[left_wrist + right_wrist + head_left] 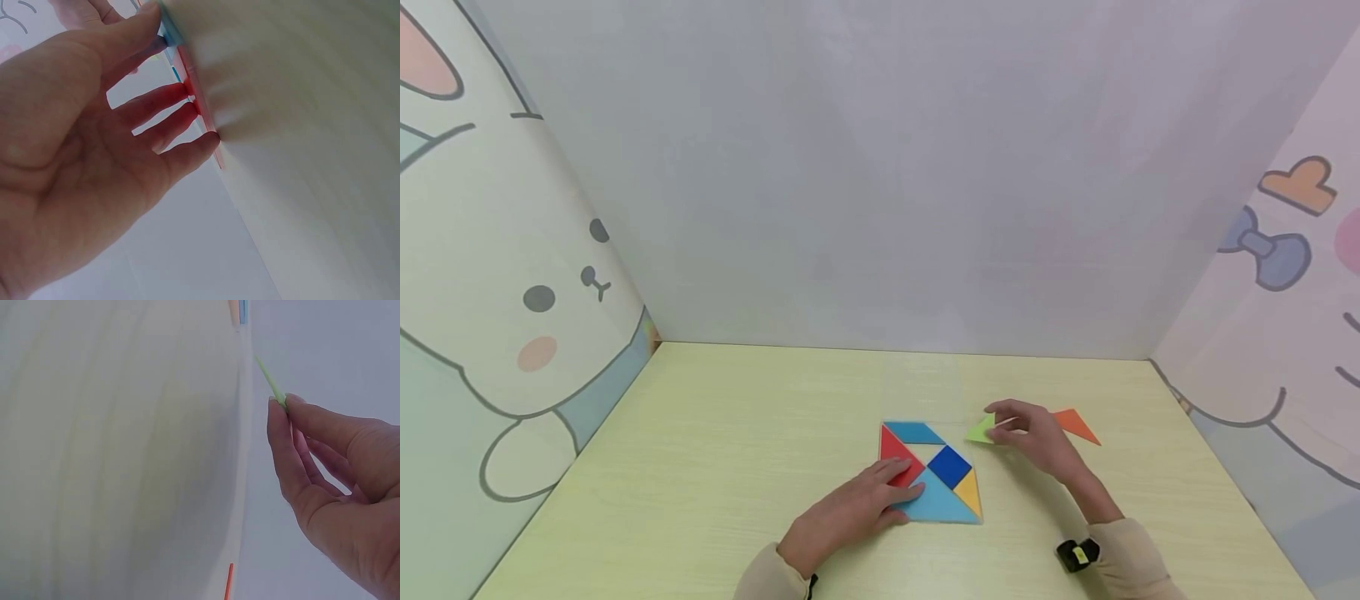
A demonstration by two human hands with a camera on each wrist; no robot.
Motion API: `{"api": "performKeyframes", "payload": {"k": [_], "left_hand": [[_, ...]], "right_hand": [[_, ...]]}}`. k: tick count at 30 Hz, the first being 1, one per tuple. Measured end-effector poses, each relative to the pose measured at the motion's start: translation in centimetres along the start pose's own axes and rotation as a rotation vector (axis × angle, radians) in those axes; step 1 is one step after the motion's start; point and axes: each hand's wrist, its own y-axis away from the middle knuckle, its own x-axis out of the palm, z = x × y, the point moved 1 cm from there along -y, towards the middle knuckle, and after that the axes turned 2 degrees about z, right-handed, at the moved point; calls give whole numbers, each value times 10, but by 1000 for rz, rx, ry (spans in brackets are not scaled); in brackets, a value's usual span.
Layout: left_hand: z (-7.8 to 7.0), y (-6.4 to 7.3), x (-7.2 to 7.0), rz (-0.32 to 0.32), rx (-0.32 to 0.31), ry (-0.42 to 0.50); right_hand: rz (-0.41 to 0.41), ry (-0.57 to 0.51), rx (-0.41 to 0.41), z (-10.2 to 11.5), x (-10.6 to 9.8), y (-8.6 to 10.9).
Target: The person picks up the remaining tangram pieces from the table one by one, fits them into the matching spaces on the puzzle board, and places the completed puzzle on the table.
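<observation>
My right hand [1033, 437] pinches a light green tangram triangle [980, 430] between thumb and fingertips. In the right wrist view that triangle [270, 378] appears edge-on, raised off the table. My left hand [857, 504] rests fairly flat with its fingertips on the red triangle [895, 450] and the large light blue triangle [938, 502]. Beside these lie a blue parallelogram [913, 432], a dark blue square [950, 467] and a yellow triangle [970, 492]. Together they form one flat arrangement, with a pale gap below the parallelogram.
An orange-red triangle [1077, 425] lies on the table to the right, partly behind my right hand. The pale wooden table [737, 425] ends at a plain grey back wall [850, 208]. Side panels with cartoon animals stand left and right.
</observation>
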Motion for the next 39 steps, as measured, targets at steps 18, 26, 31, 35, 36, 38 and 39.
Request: {"api": "performKeyframes", "payload": {"k": [18,26,31,35,36,38,39], "left_hand": [[0,1,-1,-3,7,-4],[1,0,0,4,-1,-14],[1,1,0,-1,9,-4],[0,1,-1,-1,8,0],[0,1,-1,-2,9,-2],[0,1,-1,0,6,-5],[0,1,-1,0,6,-6]], "right_hand": [[-23,-46,86,20,22,-3],[-36,-55,113,29,34,-5],[-49,-36,139,36,44,-6],[-57,-28,149,43,52,-7],[-56,-27,154,44,53,-7],[-59,-25,157,45,57,-8],[-61,-28,163,45,59,-8]]}}
